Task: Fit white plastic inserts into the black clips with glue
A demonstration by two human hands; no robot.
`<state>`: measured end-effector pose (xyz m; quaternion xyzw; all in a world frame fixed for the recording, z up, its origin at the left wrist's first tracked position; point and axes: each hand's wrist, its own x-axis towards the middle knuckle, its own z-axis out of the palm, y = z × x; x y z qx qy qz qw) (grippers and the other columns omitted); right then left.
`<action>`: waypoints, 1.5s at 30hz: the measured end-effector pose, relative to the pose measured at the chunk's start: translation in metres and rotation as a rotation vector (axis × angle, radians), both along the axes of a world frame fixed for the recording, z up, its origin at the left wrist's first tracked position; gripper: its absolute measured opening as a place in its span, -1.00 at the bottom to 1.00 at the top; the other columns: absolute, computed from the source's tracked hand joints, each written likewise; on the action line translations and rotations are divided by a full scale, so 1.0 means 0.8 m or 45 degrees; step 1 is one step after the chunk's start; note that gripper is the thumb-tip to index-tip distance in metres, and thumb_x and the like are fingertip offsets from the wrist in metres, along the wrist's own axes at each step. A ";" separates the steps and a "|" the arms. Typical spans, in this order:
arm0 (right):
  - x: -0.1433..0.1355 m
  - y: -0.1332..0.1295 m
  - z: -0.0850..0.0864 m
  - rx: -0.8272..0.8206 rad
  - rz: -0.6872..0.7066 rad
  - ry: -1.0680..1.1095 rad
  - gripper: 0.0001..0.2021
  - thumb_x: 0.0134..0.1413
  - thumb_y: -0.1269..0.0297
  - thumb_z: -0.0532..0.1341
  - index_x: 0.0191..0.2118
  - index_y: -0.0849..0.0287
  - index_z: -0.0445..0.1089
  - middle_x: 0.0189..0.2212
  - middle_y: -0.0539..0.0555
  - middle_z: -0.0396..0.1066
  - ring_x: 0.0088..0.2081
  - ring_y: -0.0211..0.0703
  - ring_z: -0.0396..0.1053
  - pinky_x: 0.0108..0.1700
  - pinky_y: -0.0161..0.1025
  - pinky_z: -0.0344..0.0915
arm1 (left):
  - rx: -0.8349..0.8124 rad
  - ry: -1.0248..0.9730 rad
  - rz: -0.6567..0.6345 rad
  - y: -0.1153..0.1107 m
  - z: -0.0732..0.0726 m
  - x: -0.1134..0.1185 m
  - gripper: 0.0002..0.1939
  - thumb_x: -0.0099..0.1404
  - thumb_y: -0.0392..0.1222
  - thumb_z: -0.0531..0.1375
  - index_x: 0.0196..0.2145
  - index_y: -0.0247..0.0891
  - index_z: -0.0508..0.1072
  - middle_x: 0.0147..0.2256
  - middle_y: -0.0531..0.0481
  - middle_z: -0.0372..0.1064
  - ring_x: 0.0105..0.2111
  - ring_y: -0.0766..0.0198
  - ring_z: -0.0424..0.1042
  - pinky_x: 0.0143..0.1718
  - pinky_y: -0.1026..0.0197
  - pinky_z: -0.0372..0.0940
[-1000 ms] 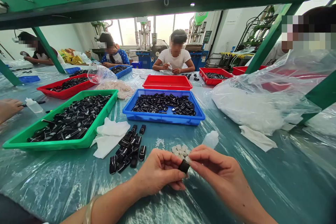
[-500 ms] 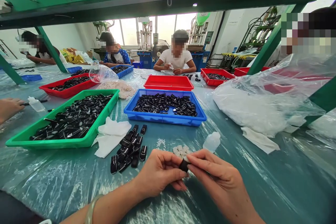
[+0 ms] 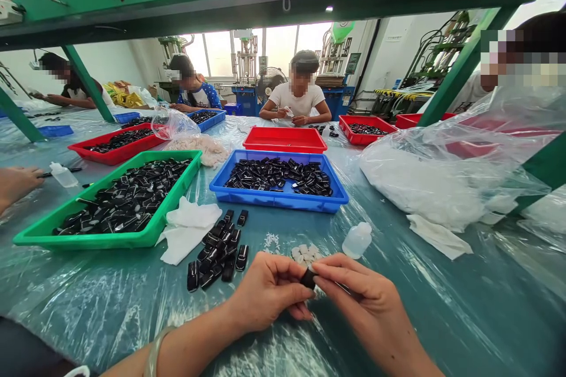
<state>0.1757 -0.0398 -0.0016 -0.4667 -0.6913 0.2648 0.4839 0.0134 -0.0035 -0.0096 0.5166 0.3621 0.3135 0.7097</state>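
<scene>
Between my two hands is a small black plastic part [image 3: 308,277], much of it hidden by fingers. My left hand [image 3: 269,294] pinches it from the left, thumb against its lower side. The fingertips of my right hand [image 3: 360,291] close on its upper right edge, where a bit of something pale shows. Just beyond my fingers lies a small heap of whitish square pieces [image 3: 305,253], with tiny white slivers [image 3: 271,242] to its left. A loose pile of black parts with pale outlines [image 3: 219,250] lies left of my left hand.
A blue tray [image 3: 278,201] and a green tray [image 3: 92,240], both holding black parts, stand ahead. A white cloth [image 3: 190,224], a squeeze bottle [image 3: 357,240] and a big clear plastic bag [image 3: 424,182] lie around. Co-workers sit across the table; another person's hand [image 3: 20,182] is at left.
My hands stay almost in place around the black part, which seems slightly tilted. The whole view has shifted a few pixels.
</scene>
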 end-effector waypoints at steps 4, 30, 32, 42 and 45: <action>0.000 0.000 0.004 -0.032 0.033 -0.055 -0.79 0.07 0.38 0.18 -0.25 0.01 0.54 -0.38 0.03 0.47 -0.39 -0.22 0.45 -0.37 -0.37 0.40 | 0.000 0.024 -0.005 0.000 0.004 0.000 -0.85 -0.02 -0.23 0.30 -0.49 -0.40 0.48 -0.65 0.00 0.40 -0.64 0.35 0.42 -0.58 0.37 0.32; -0.028 0.026 -0.026 0.064 0.087 -0.733 -0.78 0.15 0.45 0.03 -0.35 0.16 0.41 -0.34 0.10 0.45 -0.26 -0.11 0.33 -0.21 -0.14 0.27 | 0.030 -0.177 0.521 0.037 0.020 -0.026 -0.71 0.00 -0.10 0.32 -0.39 -0.40 0.48 -0.44 -0.14 0.51 -0.56 0.32 0.47 -0.53 0.37 0.33; -0.030 0.035 -0.026 0.039 0.079 -0.801 -0.78 0.13 0.47 0.05 -0.37 0.15 0.42 -0.36 0.08 0.46 -0.28 -0.11 0.33 -0.25 -0.16 0.24 | 0.025 -0.191 0.536 0.038 0.021 -0.028 -0.71 -0.01 -0.10 0.32 -0.40 -0.40 0.47 -0.45 -0.14 0.51 -0.56 0.32 0.46 -0.54 0.36 0.33; -0.053 0.083 -0.028 -0.011 0.063 -1.026 -0.78 0.12 0.41 0.07 -0.46 0.12 0.40 -0.41 0.07 0.42 -0.31 -0.06 0.31 -0.33 -0.17 0.11 | -0.088 -0.294 0.459 0.038 0.023 -0.031 -0.72 -0.08 -0.17 0.33 -0.42 -0.41 0.44 -0.51 -0.11 0.49 -0.58 0.31 0.47 -0.57 0.39 0.33; -0.052 0.083 -0.029 -0.006 0.065 -1.018 -0.80 0.12 0.39 0.06 -0.44 0.12 0.38 -0.43 0.07 0.41 -0.32 -0.05 0.30 -0.31 -0.15 0.11 | -0.102 -0.320 0.375 0.037 0.020 -0.030 -0.73 -0.05 -0.15 0.32 -0.42 -0.41 0.45 -0.54 -0.09 0.46 -0.58 0.30 0.47 -0.56 0.39 0.32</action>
